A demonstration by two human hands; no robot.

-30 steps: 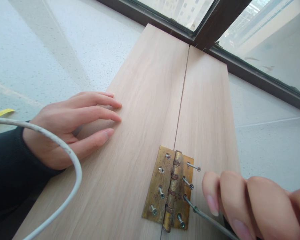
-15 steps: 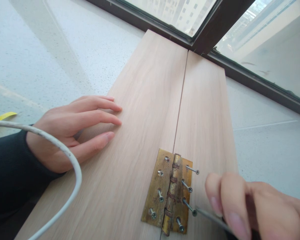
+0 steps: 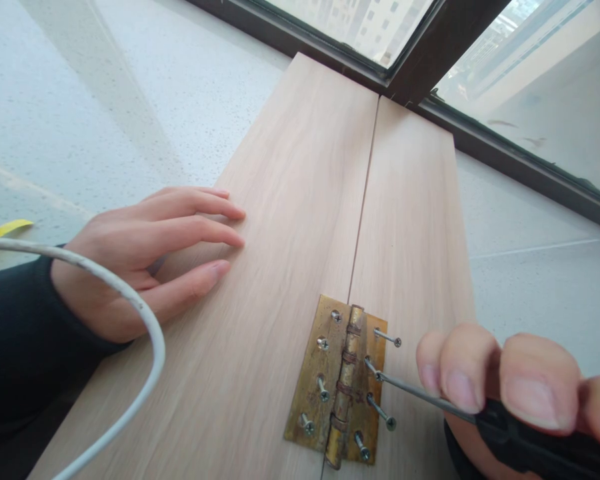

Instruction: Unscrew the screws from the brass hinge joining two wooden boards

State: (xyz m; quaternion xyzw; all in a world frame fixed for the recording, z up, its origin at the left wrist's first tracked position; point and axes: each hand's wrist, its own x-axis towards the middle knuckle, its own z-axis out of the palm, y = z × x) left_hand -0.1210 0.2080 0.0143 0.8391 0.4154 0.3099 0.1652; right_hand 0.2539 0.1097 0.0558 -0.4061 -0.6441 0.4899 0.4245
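Two pale wooden boards [image 3: 300, 200] lie side by side, joined near me by a tarnished brass hinge [image 3: 341, 380]. Several screws [image 3: 387, 337] stick up from its leaves, partly driven. My right hand [image 3: 505, 387] grips a screwdriver [image 3: 525, 443] with a black handle. Its thin metal shaft reaches left, and the tip sits on the second screw from the top [image 3: 374, 369] in the hinge's right leaf. My left hand [image 3: 150, 257] lies flat on the left board with fingers spread, holding nothing.
A white cable [image 3: 145, 333] curves across the lower left in front of my left wrist. A dark window frame [image 3: 430, 60] runs along the boards' far end. Speckled light floor surrounds the boards, with a yellow strip [image 3: 7, 229] at the far left.
The screwdriver tip has moved up from the third screw in the right leaf to the second one. My right hand has shifted with it. The left hand has stayed put.
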